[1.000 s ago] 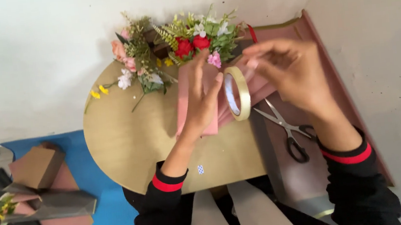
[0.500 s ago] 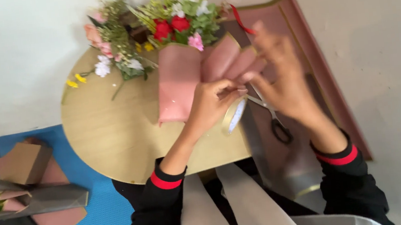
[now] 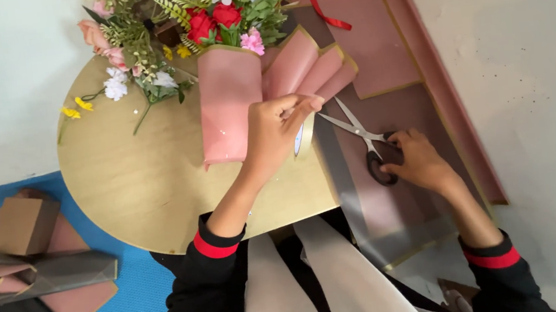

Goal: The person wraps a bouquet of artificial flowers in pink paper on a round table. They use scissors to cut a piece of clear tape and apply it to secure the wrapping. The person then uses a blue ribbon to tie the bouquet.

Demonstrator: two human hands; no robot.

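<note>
Head view: left hand (image 3: 274, 132) pinches the tape roll (image 3: 303, 135) against the pink-wrapped bouquet (image 3: 230, 92) lying on the round wooden table (image 3: 128, 172). Right hand (image 3: 414, 159) closes around the scissors (image 3: 367, 141) on the pink paper sheets (image 3: 377, 49) beside it.

The near left of the round table (image 3: 129, 185) lies open to a reaching hand. Its far edge is crowded by the bouquet (image 3: 226, 58) and loose flowers (image 3: 126, 89). To the right, open scissors (image 3: 366, 141) lie on stacked paper sheets (image 3: 384, 48).
</note>
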